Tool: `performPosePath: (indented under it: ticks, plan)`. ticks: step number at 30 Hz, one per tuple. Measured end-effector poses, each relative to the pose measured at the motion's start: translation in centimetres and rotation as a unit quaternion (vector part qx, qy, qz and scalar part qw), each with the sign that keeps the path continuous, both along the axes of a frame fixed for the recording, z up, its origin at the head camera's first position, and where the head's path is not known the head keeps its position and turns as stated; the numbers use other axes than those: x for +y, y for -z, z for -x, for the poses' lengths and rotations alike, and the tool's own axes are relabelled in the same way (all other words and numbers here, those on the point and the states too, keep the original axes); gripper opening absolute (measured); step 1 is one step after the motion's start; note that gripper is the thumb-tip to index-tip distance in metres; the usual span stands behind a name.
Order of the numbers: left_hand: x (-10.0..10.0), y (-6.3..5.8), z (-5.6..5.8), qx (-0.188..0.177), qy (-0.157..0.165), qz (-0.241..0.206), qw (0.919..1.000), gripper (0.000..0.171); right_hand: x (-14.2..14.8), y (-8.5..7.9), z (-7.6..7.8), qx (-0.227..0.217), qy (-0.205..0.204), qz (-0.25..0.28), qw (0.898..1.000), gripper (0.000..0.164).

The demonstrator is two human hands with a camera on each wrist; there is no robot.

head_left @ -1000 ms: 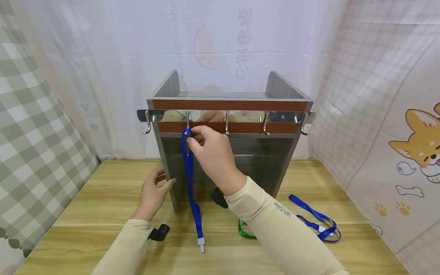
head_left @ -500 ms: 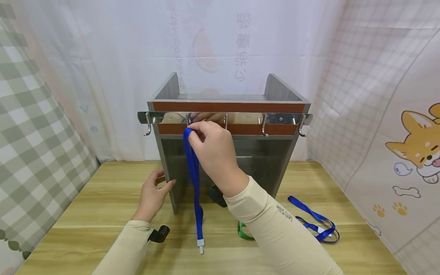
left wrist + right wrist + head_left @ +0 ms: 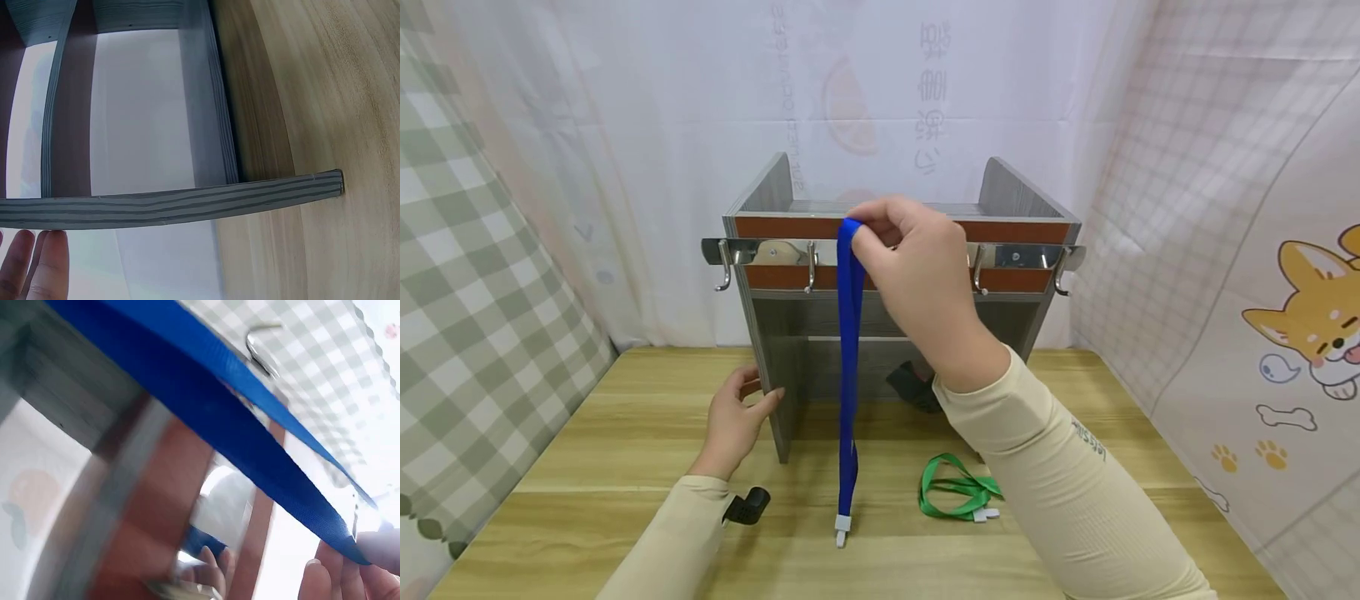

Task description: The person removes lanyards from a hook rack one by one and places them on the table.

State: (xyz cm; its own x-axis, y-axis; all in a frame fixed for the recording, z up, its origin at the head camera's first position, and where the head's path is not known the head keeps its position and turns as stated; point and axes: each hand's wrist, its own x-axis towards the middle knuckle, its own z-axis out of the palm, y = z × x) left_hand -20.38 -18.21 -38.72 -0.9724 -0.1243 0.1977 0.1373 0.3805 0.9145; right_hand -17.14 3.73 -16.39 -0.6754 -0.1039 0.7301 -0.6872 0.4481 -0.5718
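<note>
My right hand pinches the top of a blue lanyard between thumb and fingers, in front of the hook rail. The lanyard hangs straight down, its white clip lowest. In the right wrist view, the blue strap runs down to the pinching fingertips. My left hand holds the left side panel of a grey wooden shelf, thumb across its front edge. Its fingertips show at the panel's outer side in the left wrist view.
Metal hooks stick out along the rail; my right hand hides the middle one. A green lanyard lies on the wooden table, right of centre. My right sleeve covers part of the table there. Curtains surround the table.
The blue lanyard has come off the second hook from the left and moved up and right with my right hand. The left hand stays put. My sleeve now hides the blue lanyard on the table.
</note>
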Motion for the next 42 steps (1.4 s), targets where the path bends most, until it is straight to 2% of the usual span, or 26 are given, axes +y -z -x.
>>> performPosePath:
  ticks: [6,12,18,25,35,42]
  plan:
    - [-0.2,-0.2,-0.2,-0.003,-0.004,-0.003,1.0000,0.044,0.9,-1.9,0.2,-0.011,0.011,0.018,1.000,0.014]
    - [-0.4,-0.3,-0.3,-0.008,-0.006,-0.005,0.9999,0.043,0.6,-2.1,0.5,-0.027,-0.005,0.028,0.999,0.015]
    - [-0.5,-0.2,-0.4,-0.007,-0.007,-0.005,0.9999,0.044,-0.3,-0.5,0.2,-0.034,-0.043,0.006,0.998,0.015]
    - [-0.4,-0.1,-0.3,-0.006,-0.004,-0.005,1.0000,0.047,-1.0,1.3,-0.1,-0.053,-0.068,-0.024,0.996,0.014]
    - [0.0,-0.1,-0.2,-0.003,-0.002,-0.009,1.0000,0.048,-0.3,4.1,-0.7,-0.106,-0.073,-0.060,0.990,0.016]
    - [0.4,-0.1,-0.2,0.000,0.000,-0.012,0.9999,0.045,1.6,6.1,-0.9,-0.149,-0.052,-0.076,0.985,0.016]
